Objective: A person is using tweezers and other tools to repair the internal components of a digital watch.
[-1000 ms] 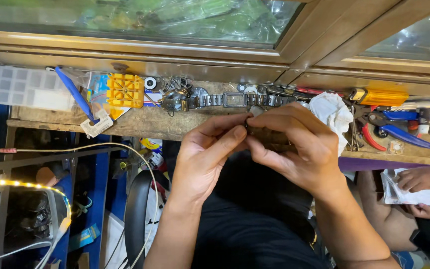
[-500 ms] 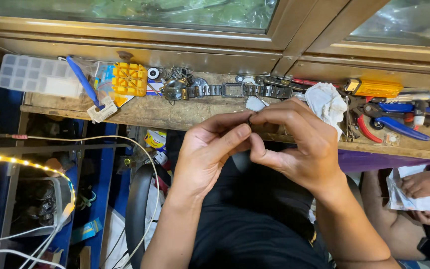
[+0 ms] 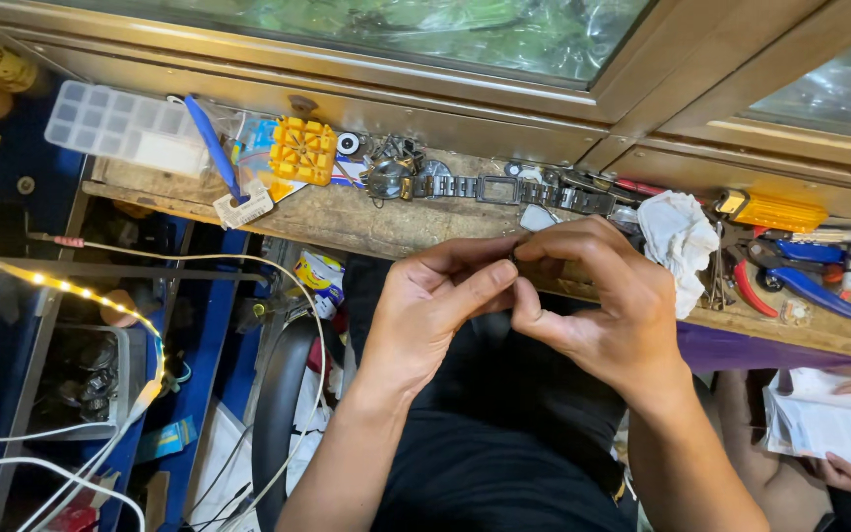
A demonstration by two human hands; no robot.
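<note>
I see my left hand (image 3: 435, 305) and right hand (image 3: 598, 296) meeting at the counter's (image 3: 366, 222) near edge, fingers of both pinched on a small dark part (image 3: 516, 258), mostly hidden, metal watch bracelet (image 3: 504, 189) along the far edge, white cloth (image 3: 680, 236) just right.

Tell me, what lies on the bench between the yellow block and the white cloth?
In the head view, between the yellow block and the white cloth lies a metal watch with its bracelet stretched out, among small dark metal parts.

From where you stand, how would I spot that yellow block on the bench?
Follow the wooden bench under the window to its left part. The yellow block lies there, right of the blue-handled tool; it alone is square, bright yellow and gridded.
</note>
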